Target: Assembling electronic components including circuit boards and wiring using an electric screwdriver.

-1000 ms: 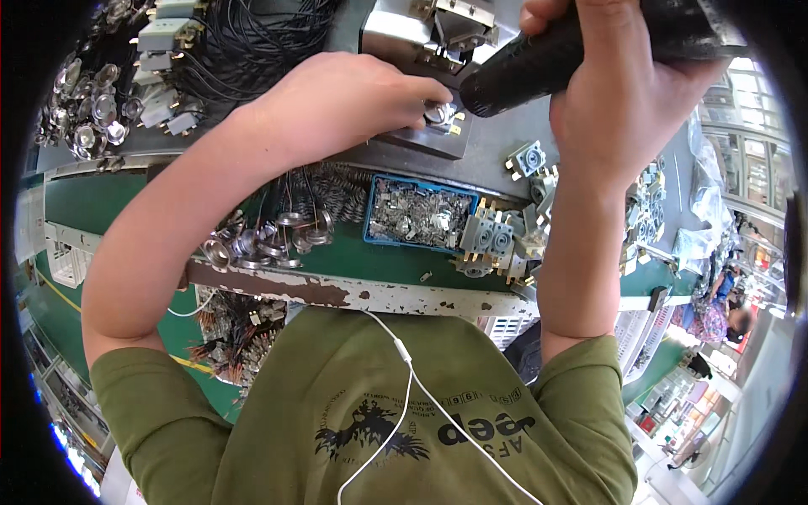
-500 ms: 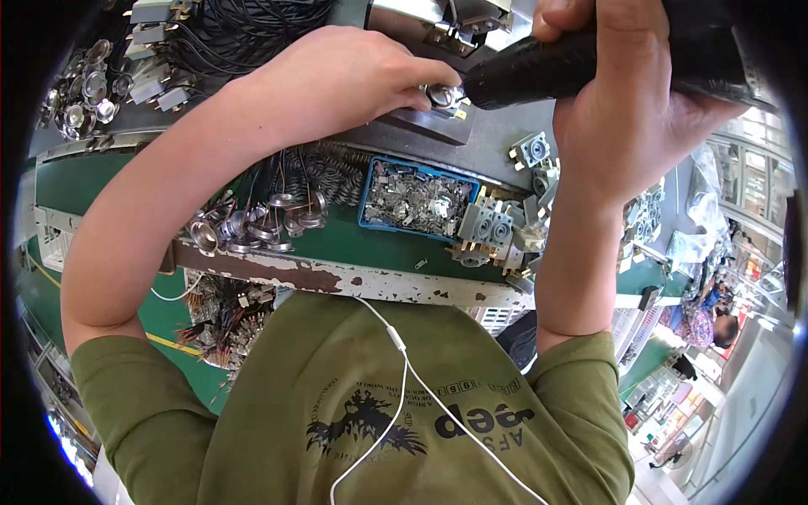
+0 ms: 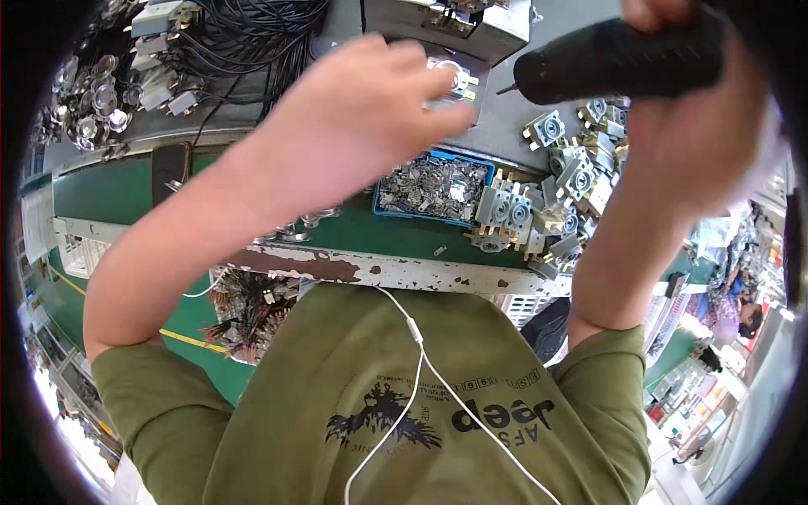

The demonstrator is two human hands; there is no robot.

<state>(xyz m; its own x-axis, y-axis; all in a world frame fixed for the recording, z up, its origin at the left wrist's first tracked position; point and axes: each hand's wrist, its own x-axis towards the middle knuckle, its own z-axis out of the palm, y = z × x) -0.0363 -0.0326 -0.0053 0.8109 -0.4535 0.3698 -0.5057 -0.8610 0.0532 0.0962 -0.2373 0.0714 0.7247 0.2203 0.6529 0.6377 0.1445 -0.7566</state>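
1. Screwdriver, black, tapered and powered (image 3: 619, 63), has backed off rightward, bit clear; we see the right hand (image 3: 707, 151) clamped round it.
2. Left hand (image 3: 370, 109) has loosened, thumb and forefinger apart; blur hides any contact.
3. Pale plastic socket with brass prongs (image 3: 455, 74) sits on the dark metal block (image 3: 470, 57); we judge it released from the tool.

The person wears an olive-green T-shirt (image 3: 290, 404) with short, creased sleeves (image 3: 160, 387). Across the middle are a jagged black picture (image 3: 379, 417) and bold black lettering (image 3: 505, 418). A thin white cord (image 3: 457, 394) drops from the shirt's upper edge, forking below a slim white joint (image 3: 415, 330).
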